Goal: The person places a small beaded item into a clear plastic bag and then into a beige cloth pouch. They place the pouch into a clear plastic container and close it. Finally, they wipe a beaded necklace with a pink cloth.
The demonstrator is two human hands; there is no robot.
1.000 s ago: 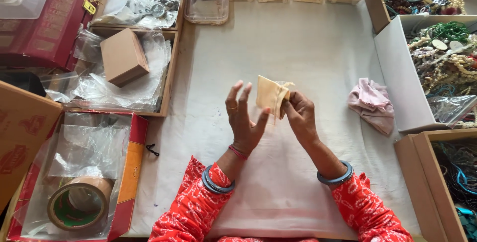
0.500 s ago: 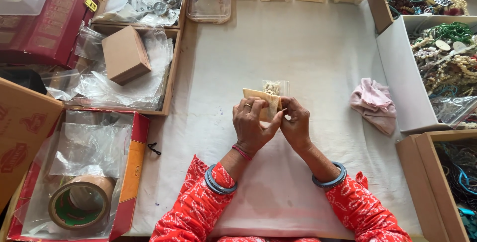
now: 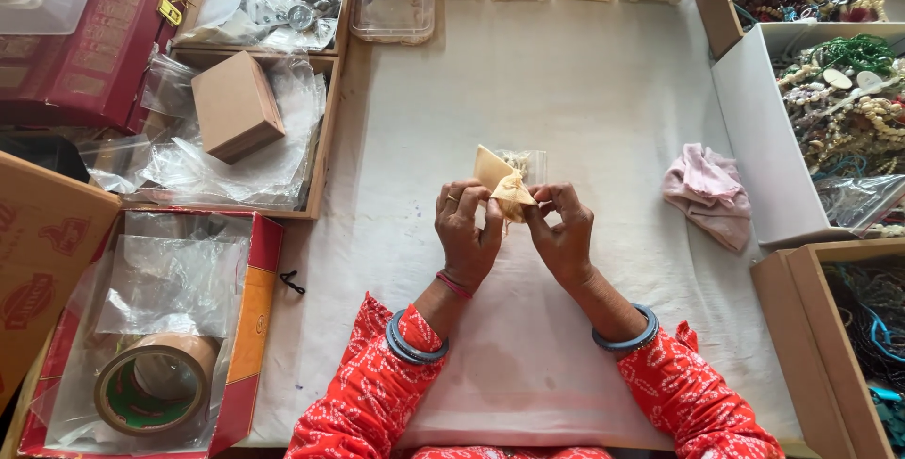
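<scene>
White-cloth worktop (image 3: pixel 584 91), boxes both sides. My left hand (image 3: pixel 465 233) and right hand (image 3: pixel 564 233) sit together, both pinching the small cream pouch (image 3: pixel 502 183) between them, its point tilted far-left.

Small brown carton (image 3: pixel 237 106) (plain, closed) among clear bags (image 3: pixel 255 172)

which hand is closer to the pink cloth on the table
Right. The right hand pinches the small tan pouch mid-table, with the crumpled pink cloth lying apart on its outer side. The left hand holds the pouch from the far side, further from the cloth.
</scene>
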